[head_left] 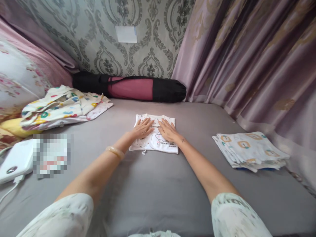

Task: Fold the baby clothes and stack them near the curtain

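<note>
A small white garment (158, 144) with a line drawing, printed lettering and tiny dots lies folded flat on the grey sheet (148, 184). A short white tie sticks out at its lower left edge. My left hand (143, 128) rests palm down on its left half, fingers stretched out. On the right half my right hand (168, 130) lies flat too, fingers extended over the upper part. Both palms touch the cloth without gripping it, and they hide parts of the print.
On the right lies a folded stack of printed white cloth (249, 148). Loose patterned clothes (64, 105) are heaped at left, above a white power bank (17, 161) with a cable and a blurred item (53, 156). A black and pink rolled bag (130, 88) lines the wall.
</note>
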Action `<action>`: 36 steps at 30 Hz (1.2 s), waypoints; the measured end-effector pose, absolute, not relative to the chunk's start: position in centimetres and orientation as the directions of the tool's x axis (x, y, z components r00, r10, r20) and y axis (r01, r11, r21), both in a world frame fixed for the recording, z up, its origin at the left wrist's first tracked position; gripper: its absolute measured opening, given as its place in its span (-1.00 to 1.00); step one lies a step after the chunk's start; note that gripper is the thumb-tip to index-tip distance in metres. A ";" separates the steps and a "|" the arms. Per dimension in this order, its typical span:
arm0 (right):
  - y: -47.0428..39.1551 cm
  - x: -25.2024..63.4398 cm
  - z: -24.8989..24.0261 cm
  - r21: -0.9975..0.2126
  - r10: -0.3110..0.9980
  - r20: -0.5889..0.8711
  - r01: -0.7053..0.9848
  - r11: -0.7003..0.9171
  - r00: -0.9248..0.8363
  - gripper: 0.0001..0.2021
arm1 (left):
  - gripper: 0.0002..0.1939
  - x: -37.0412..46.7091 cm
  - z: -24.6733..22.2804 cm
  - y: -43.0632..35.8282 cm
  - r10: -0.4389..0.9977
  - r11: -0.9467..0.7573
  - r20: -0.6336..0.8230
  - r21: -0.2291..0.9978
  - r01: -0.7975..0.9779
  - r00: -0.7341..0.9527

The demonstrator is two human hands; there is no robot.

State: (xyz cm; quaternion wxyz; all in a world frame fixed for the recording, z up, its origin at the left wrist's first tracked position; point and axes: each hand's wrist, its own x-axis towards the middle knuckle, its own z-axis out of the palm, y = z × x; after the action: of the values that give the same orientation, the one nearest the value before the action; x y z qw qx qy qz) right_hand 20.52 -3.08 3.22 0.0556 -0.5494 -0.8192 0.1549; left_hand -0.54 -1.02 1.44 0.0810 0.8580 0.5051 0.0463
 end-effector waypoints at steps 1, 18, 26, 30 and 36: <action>-3.7 20.8 3.5 -0.335 0.914 -0.063 0.871 0.358 -0.400 -0.41 | -0.35 -1.0 1.7 -1.5 0.878 -0.473 0.027 0.203 0.857 0.478; -14.3 27.9 3.9 -0.292 0.766 0.194 0.709 0.642 -0.613 -0.75 | -0.70 -10.3 3.9 -10.9 0.740 -0.628 0.116 0.471 0.619 0.663; -15.1 27.5 3.5 -0.060 0.780 0.139 0.781 0.621 -0.610 -0.61 | -0.64 -9.5 3.4 -11.5 0.748 -0.656 0.153 0.317 0.685 0.645; -15.2 27.1 3.6 -0.150 0.809 0.177 0.797 0.585 -0.561 -0.54 | -0.69 -9.2 3.6 -11.7 0.782 -0.618 0.201 0.367 0.695 0.589; -15.0 26.8 3.3 -0.177 0.787 0.298 0.779 0.602 -0.541 -0.66 | -0.75 -9.3 2.7 -11.7 0.791 -0.610 0.245 0.384 0.693 0.560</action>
State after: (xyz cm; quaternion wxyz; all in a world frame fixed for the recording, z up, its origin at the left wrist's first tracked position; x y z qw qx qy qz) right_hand 26.84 -14.99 3.27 0.1754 -0.4459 -0.8776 0.0116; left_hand -9.30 -11.74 2.73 0.1224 0.8747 0.4242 0.1997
